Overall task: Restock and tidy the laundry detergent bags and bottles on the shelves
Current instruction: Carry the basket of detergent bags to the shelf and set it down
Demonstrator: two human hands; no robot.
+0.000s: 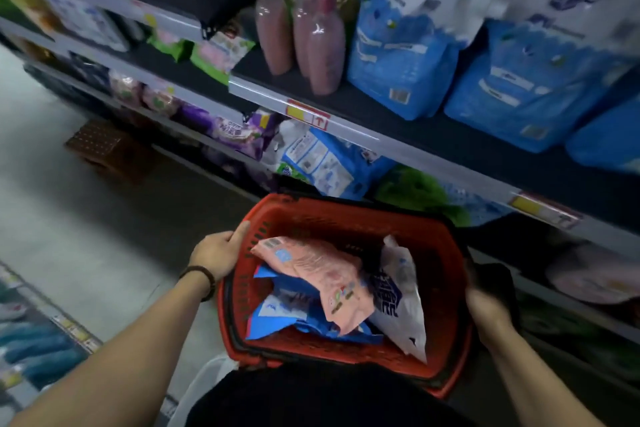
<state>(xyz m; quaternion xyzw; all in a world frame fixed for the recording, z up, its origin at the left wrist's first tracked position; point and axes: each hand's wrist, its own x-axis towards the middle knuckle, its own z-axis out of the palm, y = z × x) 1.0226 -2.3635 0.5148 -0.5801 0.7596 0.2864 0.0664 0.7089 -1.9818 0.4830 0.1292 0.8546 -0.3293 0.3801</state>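
I hold a red plastic basket [440, 253] in front of my body, one hand on each side. My left hand [218, 250] grips its left rim, and my right hand [485, 308] grips the right rim. Inside lie a pink detergent bag [329, 274], a white bag with dark blue print [398, 298] and blue bags [277, 319] underneath. On the shelf ahead stand three pink bottles [308, 35], with blue-and-white detergent bags [401, 55] to their right.
The grey shelf edge [311, 111] with price tags runs diagonally above the basket. Lower shelves hold purple bags [235, 132], a blue-white bag [322, 163] and green bags [415, 187]. A brown crate [100, 146] sits on the aisle floor at left. Another shelf [34, 340] borders the lower left.
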